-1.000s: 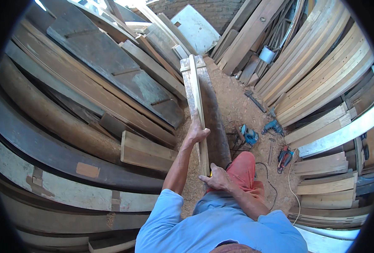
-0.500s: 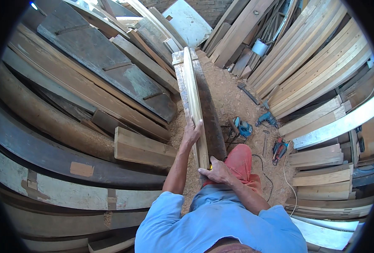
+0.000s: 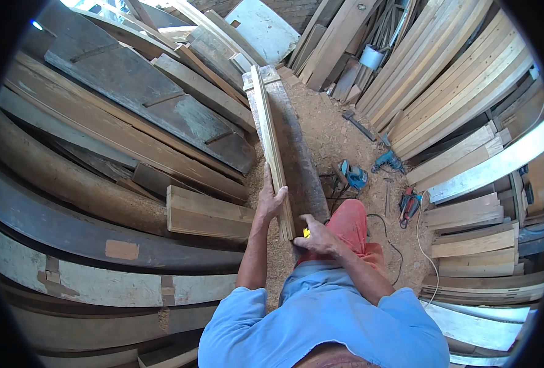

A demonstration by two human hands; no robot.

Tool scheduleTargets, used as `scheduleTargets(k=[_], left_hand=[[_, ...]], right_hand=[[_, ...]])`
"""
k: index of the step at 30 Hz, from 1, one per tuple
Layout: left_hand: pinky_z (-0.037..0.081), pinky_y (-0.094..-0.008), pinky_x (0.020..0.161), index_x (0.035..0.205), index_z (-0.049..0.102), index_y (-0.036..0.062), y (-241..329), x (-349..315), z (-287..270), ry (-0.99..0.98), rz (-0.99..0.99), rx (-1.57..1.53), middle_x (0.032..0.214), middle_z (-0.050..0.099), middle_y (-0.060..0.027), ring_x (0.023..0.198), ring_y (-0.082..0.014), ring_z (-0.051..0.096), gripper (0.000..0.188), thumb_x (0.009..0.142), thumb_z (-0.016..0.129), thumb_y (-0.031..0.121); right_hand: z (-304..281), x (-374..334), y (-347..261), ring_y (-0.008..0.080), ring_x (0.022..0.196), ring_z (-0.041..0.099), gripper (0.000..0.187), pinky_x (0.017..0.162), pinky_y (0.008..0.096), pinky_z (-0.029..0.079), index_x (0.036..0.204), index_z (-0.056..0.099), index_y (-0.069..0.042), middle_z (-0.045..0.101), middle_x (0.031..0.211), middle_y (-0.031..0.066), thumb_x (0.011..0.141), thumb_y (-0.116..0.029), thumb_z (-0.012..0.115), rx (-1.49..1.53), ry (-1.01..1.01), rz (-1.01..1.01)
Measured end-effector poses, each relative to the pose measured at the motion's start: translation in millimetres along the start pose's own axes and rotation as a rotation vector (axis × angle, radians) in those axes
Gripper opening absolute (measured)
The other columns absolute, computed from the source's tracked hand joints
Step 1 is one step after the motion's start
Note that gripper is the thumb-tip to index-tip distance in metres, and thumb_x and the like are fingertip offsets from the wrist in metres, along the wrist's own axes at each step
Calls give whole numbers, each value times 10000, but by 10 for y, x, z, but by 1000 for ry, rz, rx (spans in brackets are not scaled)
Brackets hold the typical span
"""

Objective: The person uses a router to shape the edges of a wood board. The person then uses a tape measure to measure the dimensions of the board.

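Observation:
A long bundle of pale wooden strips (image 3: 269, 132) runs away from me along the left edge of a narrow, worn bench (image 3: 299, 144). My left hand (image 3: 272, 199) grips the strips from their left side, toward the near end, with the thumb across the top. Beside that near end is my right hand (image 3: 320, 239), its index finger and thumb curled around a small yellow thing (image 3: 306, 233). Most of the yellow thing is covered by the hand, so its kind does not show. The right hand is just off the strips, over the bench's near end.
On the shavings-covered floor to the right lie a hammer (image 3: 359, 126), a blue power tool (image 3: 353, 176), a teal drill (image 3: 388, 162) and a red-and-grey power tool (image 3: 409, 205) with cords. Stacked boards (image 3: 207, 205) crowd the left; leaning planks (image 3: 431, 80) line the right.
The strips' near end has shifted left, and my left hand has moved nearer to me along them. My right hand has come off the strips' end, showing more of the yellow thing.

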State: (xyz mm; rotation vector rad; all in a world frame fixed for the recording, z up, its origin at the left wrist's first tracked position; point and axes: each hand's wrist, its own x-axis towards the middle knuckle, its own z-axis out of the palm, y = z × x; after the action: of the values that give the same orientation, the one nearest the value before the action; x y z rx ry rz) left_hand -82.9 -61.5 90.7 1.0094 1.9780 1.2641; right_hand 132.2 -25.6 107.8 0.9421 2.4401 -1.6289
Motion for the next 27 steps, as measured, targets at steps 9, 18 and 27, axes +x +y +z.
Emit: scheduleTargets(k=[9, 18, 27], left_hand=[[513, -439, 1023, 1639, 98, 175, 128, 22, 92, -4, -35, -29, 1383, 589, -257, 1206, -347, 643, 918, 910, 654, 124], [472, -414, 1076, 1623, 172, 167, 41, -118, -7, 0, -14, -72, 1452, 538, -236, 1318, -308, 566, 821, 966, 665, 169], [339, -402, 1191, 1621, 265, 108, -105, -436, -72, 10, 116, -138, 1612, 385, -204, 1481, -327, 399, 580, 1064, 402, 191]], right_hand=[[-88, 574, 340, 500, 1305, 500, 855, 1129, 520, 401, 1536, 284, -46, 448, 1399, 374, 833, -275, 713, -66, 253, 224], [236, 582, 553, 525, 1185, 547, 637, 949, 583, 501, 1399, 453, -80, 478, 1286, 290, 849, -260, 721, -443, 222, 238], [-67, 483, 228, 433, 1207, 558, 697, 1042, 504, 449, 1455, 466, -15, 569, 1304, 289, 904, -373, 698, -197, 391, 77]])
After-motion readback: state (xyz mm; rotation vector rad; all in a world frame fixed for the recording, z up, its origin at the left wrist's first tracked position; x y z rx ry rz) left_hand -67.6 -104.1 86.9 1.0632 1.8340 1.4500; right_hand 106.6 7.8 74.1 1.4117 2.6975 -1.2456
